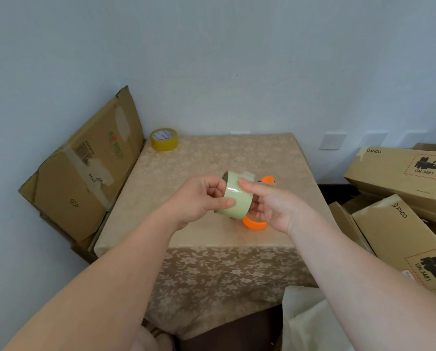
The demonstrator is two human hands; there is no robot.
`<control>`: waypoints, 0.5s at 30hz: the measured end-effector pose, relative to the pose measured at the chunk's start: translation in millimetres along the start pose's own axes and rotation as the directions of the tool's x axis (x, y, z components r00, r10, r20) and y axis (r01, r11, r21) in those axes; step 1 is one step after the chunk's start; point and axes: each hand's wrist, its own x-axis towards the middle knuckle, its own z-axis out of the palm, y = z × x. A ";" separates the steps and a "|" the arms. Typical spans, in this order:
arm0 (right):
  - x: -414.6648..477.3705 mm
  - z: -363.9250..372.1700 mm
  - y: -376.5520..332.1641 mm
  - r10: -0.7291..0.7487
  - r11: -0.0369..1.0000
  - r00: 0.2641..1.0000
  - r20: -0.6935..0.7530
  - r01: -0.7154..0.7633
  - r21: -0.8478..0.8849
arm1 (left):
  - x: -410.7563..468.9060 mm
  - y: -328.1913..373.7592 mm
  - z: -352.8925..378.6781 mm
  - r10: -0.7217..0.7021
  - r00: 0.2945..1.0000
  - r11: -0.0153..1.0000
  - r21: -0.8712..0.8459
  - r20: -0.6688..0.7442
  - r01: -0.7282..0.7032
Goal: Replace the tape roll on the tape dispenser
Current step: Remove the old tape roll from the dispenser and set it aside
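Observation:
I hold a pale yellow-green tape roll [237, 197] above the middle of the table, tilted, with a loose end of tape sticking up at its top. My left hand [201, 198] grips its left side, thumb on the outer face. My right hand [267, 203] holds the right side, its index finger pressed on the roll's top. Behind and under the roll lies the orange tape dispenser [255, 223]; most of it is hidden by the roll and my right hand. A second, fuller yellow tape roll [164, 139] stands at the table's far left corner.
The table [212, 160] wears a beige flowered cloth. A flattened cardboard box [85, 168] leans against the wall on the left. Stacked PICO cartons [399, 178] crowd the right side. A pale bag [305, 323] sits low at the right front.

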 end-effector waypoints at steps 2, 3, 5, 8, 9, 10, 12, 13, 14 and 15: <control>1.4 0.8 1.3 0.019 1.000 0.999 -0.026 -0.019 0.000 | -1.1 0.8 -0.7 0.002 1.000 1.000 0.031 0.021 -0.003; 1.5 1.3 1.9 0.018 1.000 0.999 -0.036 -0.018 -0.012 | -1.5 0.9 -0.5 -0.001 1.000 0.999 0.042 0.027 0.000; 0.9 1.9 2.2 -0.005 1.000 0.999 -0.043 0.004 -0.018 | -1.9 0.1 1.1 -0.020 0.999 0.999 0.038 0.033 0.018; -2.7 1.8 0.4 -0.038 0.999 0.999 0.012 0.039 -0.009 | -0.7 -1.3 5.8 -0.050 0.999 0.998 -0.043 -0.001 0.050; -3.5 2.2 -0.5 -0.044 0.998 0.998 0.038 0.045 -0.036 | -0.1 -0.9 7.3 -0.055 0.998 0.996 -0.073 -0.022 0.053; -4.3 2.7 -1.1 -0.048 0.997 0.997 0.056 0.051 -0.060 | 0.5 -0.5 8.5 -0.057 0.998 0.994 -0.096 -0.039 0.053; -4.4 2.3 -2.2 -0.056 0.995 0.997 0.049 0.060 -0.081 | 2.6 -0.4 10.8 -0.059 0.997 0.992 -0.115 -0.055 0.052; -4.4 2.4 -2.2 -0.060 0.994 0.997 0.040 0.063 -0.085 | 3.2 -0.7 11.0 -0.057 0.997 0.992 -0.113 -0.059 0.050; -4.4 2.2 -2.1 -0.065 0.994 0.997 0.032 0.067 -0.090 | 3.3 -1.0 10.8 -0.055 0.997 0.993 -0.108 -0.059 0.048; -4.3 1.8 -1.5 -0.071 0.993 0.997 0.029 0.074 -0.094 | 3.1 -0.6 10.5 -0.052 0.997 0.994 -0.104 -0.055 0.046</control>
